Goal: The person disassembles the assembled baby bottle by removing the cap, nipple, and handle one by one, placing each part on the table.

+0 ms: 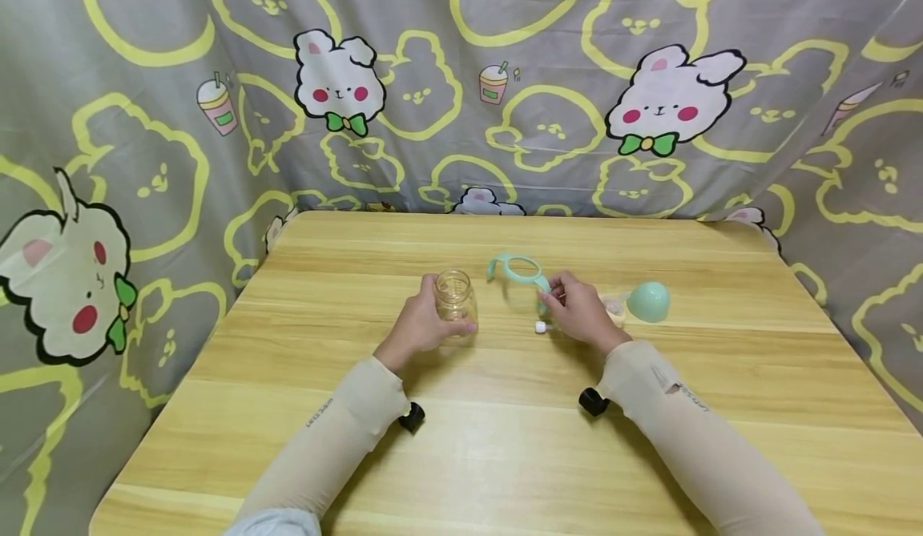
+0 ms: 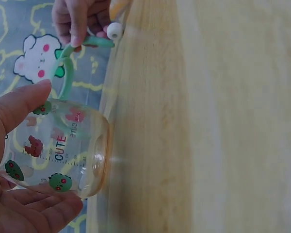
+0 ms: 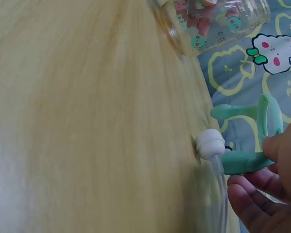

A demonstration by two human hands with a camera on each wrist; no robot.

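A clear baby bottle with cartoon prints and the word CUTE stands on the wooden table. My left hand grips it round the body. A mint-green handle ring lies just right of the bottle; my right hand pinches one of its handles between thumb and fingers. A small white weight on a clear straw lies on the table under that hand, seen as a white knob in the head view. The bottle's mouth is open, with no cap.
A mint-green dome cap sits right of my right hand, with a small clear piece beside it. Patterned rabbit cloth walls the table on the back and both sides. Bare wood stretches in front of my arms.
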